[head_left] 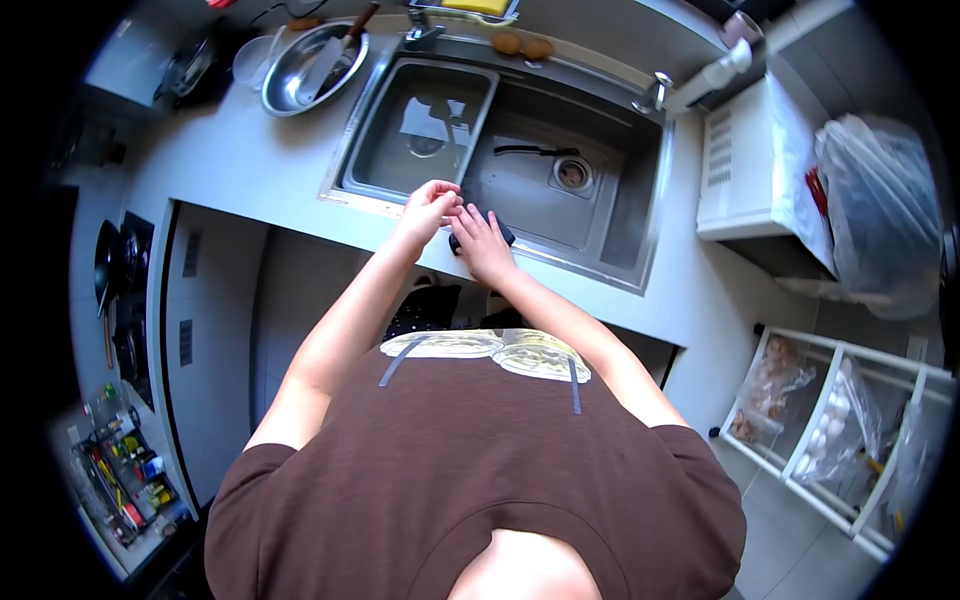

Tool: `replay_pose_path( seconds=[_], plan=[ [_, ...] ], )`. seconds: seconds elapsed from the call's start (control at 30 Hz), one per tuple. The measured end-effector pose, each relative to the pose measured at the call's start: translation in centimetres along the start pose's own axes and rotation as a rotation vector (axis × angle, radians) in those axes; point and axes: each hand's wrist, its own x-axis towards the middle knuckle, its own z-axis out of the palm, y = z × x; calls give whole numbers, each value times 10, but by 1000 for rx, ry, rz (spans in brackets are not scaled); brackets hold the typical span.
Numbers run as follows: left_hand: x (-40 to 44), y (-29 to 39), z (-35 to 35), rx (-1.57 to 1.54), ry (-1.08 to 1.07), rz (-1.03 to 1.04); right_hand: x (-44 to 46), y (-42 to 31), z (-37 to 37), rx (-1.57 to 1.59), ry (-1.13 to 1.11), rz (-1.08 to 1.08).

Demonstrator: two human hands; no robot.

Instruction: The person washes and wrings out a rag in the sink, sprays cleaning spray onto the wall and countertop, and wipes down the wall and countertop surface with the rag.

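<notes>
Hands at the sink's [550,222] front edge.
Right hand [482,243] spreads over a black thing [508,235] (details hidden) there; left hand [430,209] curls just beside, any pinch unclear.

At your twelve o'clock, a small black thing [508,235] lies at the sink's near edge [580,270], partly hidden under your right hand [482,242]; its full shape is unclear.

**Lighting and Optical Quality**

You are viewing a cool, moderately bright scene. The smaller basin [376,145] is reflecting white glare; the under-counter recess [305,280] is sitting in shadow. Fisheye distortion is curving blurred, black-cornered edges.
</notes>
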Motion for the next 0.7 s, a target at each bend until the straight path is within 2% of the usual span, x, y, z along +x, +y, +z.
replay_pose_path(
  seconds=[0.03,0.07,0.1,0.17,0.2,0.3,0.37,0.43,0.5,0.57,0.7],
  plan=[
    [-1,-4,-1,12,28,0,10,-3,-10,53,-1,-27],
    [-1,-8,-2,53,46,10,15,-5,-21,468,79,80],
    [2,-16,-26,43,49,-47,33,-20,-15,445,272,130],
    [24,-26,-35,172,108,131,60,-12,-25,530,315,409],
    [35,-10,-62,275,113,213,94,-21,-22,596,451,398],
    [49,-6,-76,138,-21,115,127,-16,-26,945,392,603],
    [66,11,-100,154,-64,156,164,-15,-28,1218,363,679],
    [84,25,-121,236,-33,193,195,-18,-34,1323,354,729],
    [118,12,-135,157,-22,191,214,-5,-30,1142,375,720],
    [145,9,-151,193,34,232,233,7,-26,964,533,628],
    [170,27,-176,379,118,335,257,26,-47,1043,677,574]
  ],
)
